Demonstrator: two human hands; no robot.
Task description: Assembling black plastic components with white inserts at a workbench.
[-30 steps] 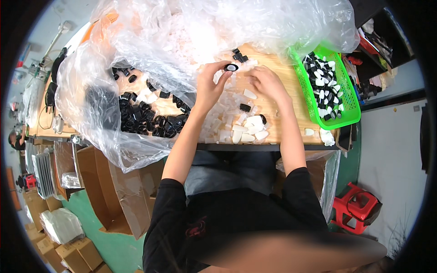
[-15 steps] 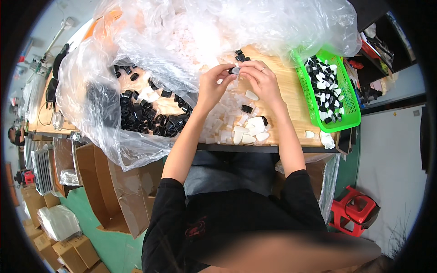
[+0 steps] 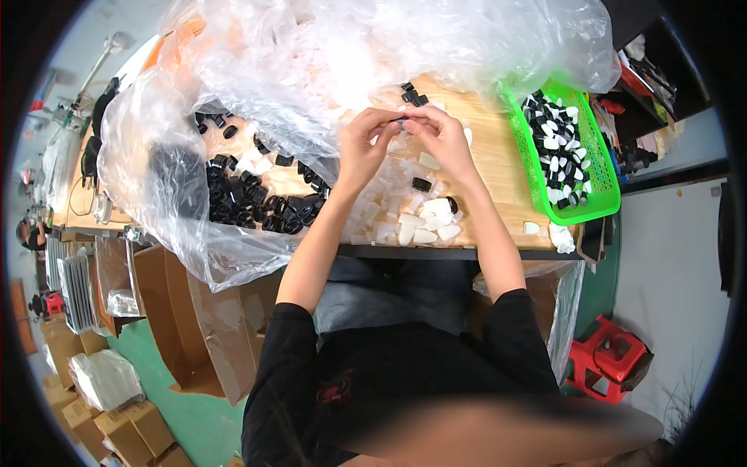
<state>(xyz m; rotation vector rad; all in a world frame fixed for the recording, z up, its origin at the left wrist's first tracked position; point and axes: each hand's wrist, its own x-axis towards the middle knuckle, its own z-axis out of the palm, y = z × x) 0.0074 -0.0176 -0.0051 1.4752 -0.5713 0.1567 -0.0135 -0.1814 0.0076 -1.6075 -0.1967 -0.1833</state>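
Observation:
My left hand (image 3: pixel 362 148) and my right hand (image 3: pixel 443 144) meet over the middle of the table, fingertips pinched together. Between them is a small black part (image 3: pixel 401 122) with a paler bit, mostly hidden by the fingers. Below the hands lie many small translucent pieces (image 3: pixel 381 194) and a group of white oval pieces (image 3: pixel 424 226). A single black ring-like piece (image 3: pixel 421 184) rests among them. Several black pieces (image 3: pixel 415 96) sit just beyond my fingertips. Left of my left forearm, a large pile of black ring-like parts (image 3: pixel 249 194) lies partly under clear plastic.
A green basket (image 3: pixel 537 175) holding black and white pieces stands on the right of the wooden table (image 3: pixel 496 167). Clear plastic sheeting (image 3: pixel 467 47) covers the far side. Cardboard boxes (image 3: pixel 187 327) stand below at left; a red stool (image 3: pixel 611 358) is at lower right.
Both hands stay nearly in place. My right fingers have closed in over the small black part, so less of it shows. A white piece beside my right hand has come into view.

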